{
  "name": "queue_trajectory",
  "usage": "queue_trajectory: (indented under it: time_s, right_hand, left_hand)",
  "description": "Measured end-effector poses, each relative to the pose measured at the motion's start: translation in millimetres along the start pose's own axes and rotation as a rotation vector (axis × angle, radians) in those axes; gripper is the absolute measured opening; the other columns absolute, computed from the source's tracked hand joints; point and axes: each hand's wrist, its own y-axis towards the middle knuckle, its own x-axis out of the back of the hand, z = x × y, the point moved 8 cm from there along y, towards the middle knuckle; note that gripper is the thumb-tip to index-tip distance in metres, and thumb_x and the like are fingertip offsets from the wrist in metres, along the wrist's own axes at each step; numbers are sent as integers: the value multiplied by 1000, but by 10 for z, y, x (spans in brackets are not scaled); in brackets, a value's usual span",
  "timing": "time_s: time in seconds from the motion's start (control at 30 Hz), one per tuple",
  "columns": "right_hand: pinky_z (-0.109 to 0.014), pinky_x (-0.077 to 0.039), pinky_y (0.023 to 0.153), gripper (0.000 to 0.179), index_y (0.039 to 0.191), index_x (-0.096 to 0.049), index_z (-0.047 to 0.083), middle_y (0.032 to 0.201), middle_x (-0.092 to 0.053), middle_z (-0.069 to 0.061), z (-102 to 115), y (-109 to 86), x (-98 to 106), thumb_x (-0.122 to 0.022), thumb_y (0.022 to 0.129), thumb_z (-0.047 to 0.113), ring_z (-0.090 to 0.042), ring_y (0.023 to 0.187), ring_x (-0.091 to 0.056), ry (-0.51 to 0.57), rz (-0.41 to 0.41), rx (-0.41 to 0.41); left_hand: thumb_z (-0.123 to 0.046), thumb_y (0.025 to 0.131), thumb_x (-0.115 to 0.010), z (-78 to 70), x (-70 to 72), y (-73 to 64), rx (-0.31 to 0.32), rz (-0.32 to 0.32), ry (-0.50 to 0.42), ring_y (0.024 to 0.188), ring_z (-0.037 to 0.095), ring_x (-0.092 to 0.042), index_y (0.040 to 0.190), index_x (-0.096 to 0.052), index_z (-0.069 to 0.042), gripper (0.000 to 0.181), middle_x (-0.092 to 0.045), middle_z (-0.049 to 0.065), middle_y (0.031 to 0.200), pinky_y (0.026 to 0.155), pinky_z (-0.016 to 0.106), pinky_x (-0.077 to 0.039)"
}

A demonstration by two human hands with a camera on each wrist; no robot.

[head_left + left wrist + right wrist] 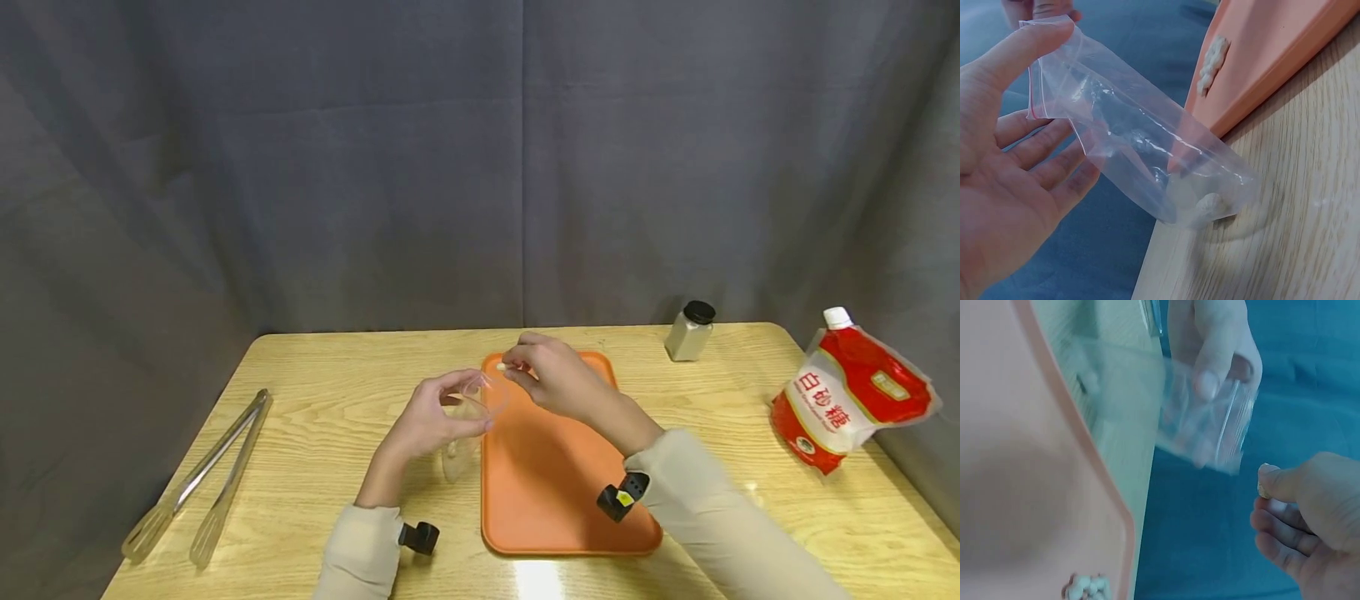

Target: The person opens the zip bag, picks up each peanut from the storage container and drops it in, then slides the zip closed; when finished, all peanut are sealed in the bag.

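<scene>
My left hand [431, 417] holds a clear zip bag [1147, 137] by its opened mouth, thumb on one side and fingers on the other. At the bottom of the bag lies a small rounded whitish piece [1211, 204]. My right hand [562, 382], just right of the bag's mouth, pinches a small pale piece [1264, 482] between thumb and fingertips. Several whitish pieces [1213, 65] sit together on the orange tray [555, 475], near its rim. Their exact kind cannot be made out. The bag hangs beside the tray's left edge.
Metal tongs [225, 492] lie on the wooden table [322, 417] at the left. A small jar [688, 333] with a black lid stands at the back right. Farther right is a red and white sugar pouch [832, 400] with a white cap. A dark curtain [450, 167] hangs behind.
</scene>
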Motion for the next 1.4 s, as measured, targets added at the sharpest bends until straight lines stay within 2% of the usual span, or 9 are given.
queue_trajectory:
  time_s: [0.23,0.5,0.77,1.1,1.27,1.4]
  right_hand:
    - [-22,-47,60,6,96,-75,5,82,-59,2,100,46,-113,-72,91,6,-11,69,-53,34,42,-1]
    - [-22,-45,59,7,97,-76,5,82,-59,2,109,50,-166,-72,92,8,-10,68,-50,23,47,-11]
    - [-22,-46,60,12,101,-77,4,85,-61,1,117,51,-202,-74,91,10,-16,70,-57,1,53,-24]
    - [-22,-46,59,12,101,-77,5,84,-61,1,139,53,-189,-74,90,9,-14,70,-56,9,51,-14]
    - [-27,-51,64,13,101,-75,3,89,-65,-3,65,32,-108,-75,89,6,-18,75,-62,9,20,-13]
    - [-30,-53,65,14,99,-74,0,89,-66,-7,-136,-24,-92,-77,87,6,-22,77,-64,-11,17,-69]
  left_hand:
    - [-17,78,-86,5,-7,4,-8,8,10,118,28,-56,141,-53,-3,73,-62,11,131,100,44,-46]
    - [-18,78,-87,20,6,-2,8,2,22,118,21,-56,142,-53,-5,74,-61,4,131,100,41,-46]
    - [-19,78,-87,22,24,2,10,-7,28,117,24,-56,142,-54,-5,74,-61,4,131,99,41,-47]
    - [-17,77,-87,19,28,-10,1,-13,34,114,22,-57,141,-55,-7,72,-62,3,128,98,42,-47]
    - [-18,77,-86,15,28,-15,1,-11,35,113,22,-57,140,-55,-5,71,-62,5,130,98,44,-47]
    - [-18,77,-87,21,33,-20,17,-13,32,114,20,-57,140,-57,-8,70,-62,3,129,99,43,-46]
